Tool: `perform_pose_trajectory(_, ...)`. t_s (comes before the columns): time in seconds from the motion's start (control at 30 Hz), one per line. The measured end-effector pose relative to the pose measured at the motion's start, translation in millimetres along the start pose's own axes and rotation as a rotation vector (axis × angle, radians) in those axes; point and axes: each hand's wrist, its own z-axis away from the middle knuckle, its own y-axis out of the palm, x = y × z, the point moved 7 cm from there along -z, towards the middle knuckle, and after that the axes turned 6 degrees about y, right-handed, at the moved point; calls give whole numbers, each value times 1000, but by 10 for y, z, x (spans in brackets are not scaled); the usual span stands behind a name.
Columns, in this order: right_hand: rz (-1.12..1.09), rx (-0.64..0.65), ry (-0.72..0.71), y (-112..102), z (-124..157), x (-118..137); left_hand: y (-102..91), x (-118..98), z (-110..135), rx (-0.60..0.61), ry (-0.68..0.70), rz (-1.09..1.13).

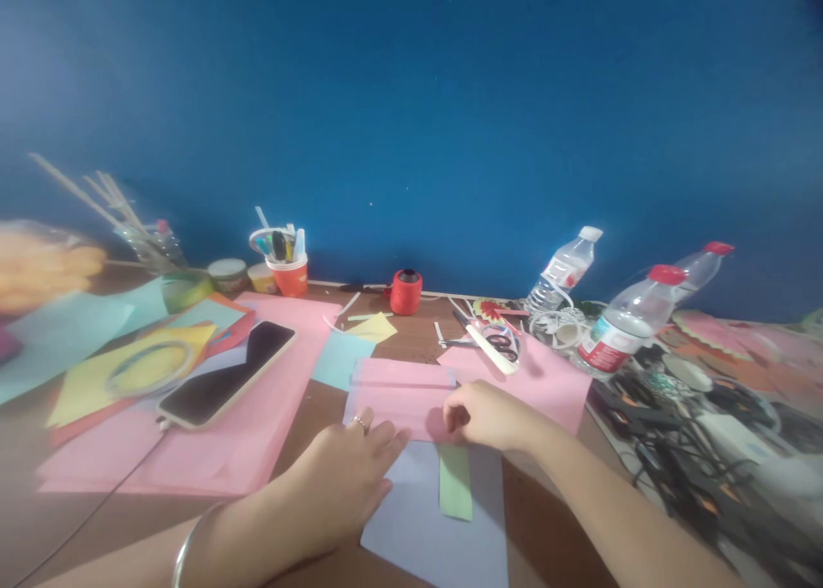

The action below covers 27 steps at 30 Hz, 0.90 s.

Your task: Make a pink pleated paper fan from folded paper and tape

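Note:
My left hand (351, 477) lies flat, fingers stretched, over the left part of a folded pink paper (399, 404) and the lavender sheet (437, 519) under it. A ring and a bracelet show on this hand and wrist. At the right edge of the pink paper, my right hand (485, 412) has its fingers curled in a pinch. Just below these fingertips a narrow green paper strip (456, 489) lies on the lavender sheet. Whether the fingers grip the strip, the pink paper or something small is hidden.
Left are a phone (228, 374) with a cable and stacked colored papers (135, 382). Behind stand an orange cup (289, 277) of tools and a red object (405, 293). Scissors (495, 345) lie at right, near plastic bottles (633, 318) and tangled black cables (669, 434).

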Motion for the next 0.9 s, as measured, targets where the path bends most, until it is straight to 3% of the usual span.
perform_pose_trajectory(0.47,31,68,66,26,-41,-36,12,-17,-18,4,-37,-12)
perform_pose_trajectory(0.77,137,-18,108,-48,-30,-248,-76,-70,-54,8,26,14)
perform_pose_trajectory(0.9,123,-33,-50,-108,14,-70,-100,-38,-58,-34,3,32)
